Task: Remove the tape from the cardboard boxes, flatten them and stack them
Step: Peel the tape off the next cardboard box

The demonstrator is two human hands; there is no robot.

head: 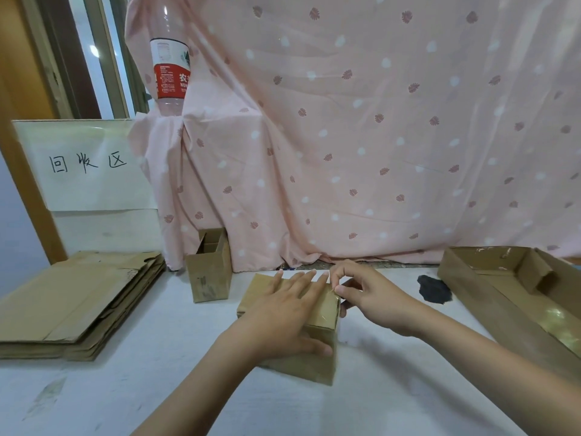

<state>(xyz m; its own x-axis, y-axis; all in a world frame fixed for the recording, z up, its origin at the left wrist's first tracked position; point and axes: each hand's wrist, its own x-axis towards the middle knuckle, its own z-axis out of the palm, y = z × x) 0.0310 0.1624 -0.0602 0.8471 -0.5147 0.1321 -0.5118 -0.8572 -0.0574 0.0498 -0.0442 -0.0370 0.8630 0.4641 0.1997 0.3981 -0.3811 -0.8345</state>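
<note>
One closed cardboard box [317, 347] sat nearest on the table [157, 388], the left hand [283, 313] flat on top, the right hand [361, 294] pinching tape [335, 292] at its far corner. Beyond stood one open box [209, 272], one flattened stack [75, 303] left, one tray-like carton [503, 287] right.

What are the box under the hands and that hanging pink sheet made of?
The box looks like brown cardboard: matte, with creased edges and a glossy strip, probably clear tape, on its top. The sheet seems thin woven cloth: it drapes in soft folds and carries a printed leaf pattern.

Brown boxes [309, 335]; pink curtain [377, 136], white dots, seemingly reddish leaves.
</note>
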